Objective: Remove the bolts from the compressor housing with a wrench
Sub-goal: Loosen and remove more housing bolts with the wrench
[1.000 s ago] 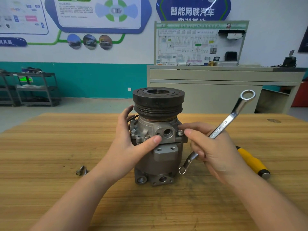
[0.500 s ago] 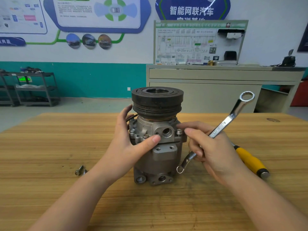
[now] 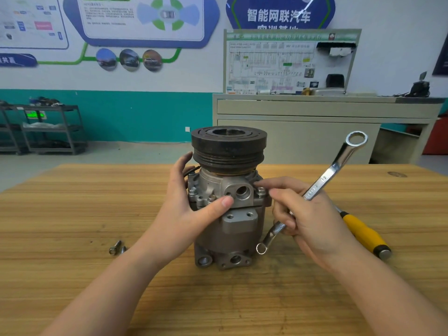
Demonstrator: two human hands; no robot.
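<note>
On the wooden desk (image 3: pixel 72 214), the flange bolt (image 3: pixel 261 191) stands upright at the right hand (image 3: pixel 308 214) fingers (image 3: pixel 269 184), which curl around the wrench (image 3: pixel 322 180), while the left hand (image 3: pixel 191 209) grips the compressor housing (image 3: pixel 232 229).

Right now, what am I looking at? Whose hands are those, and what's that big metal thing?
The camera sits on a person's head, looking down at their own hands. The big metal thing is a car compressor standing on a wooden table. The left hand steadies it. The right hand holds a shiny wrench while its fingertips touch a bolt on the housing. Two loose bolts lie on the table at the left, and a yellow-handled tool lies at the right.
</note>
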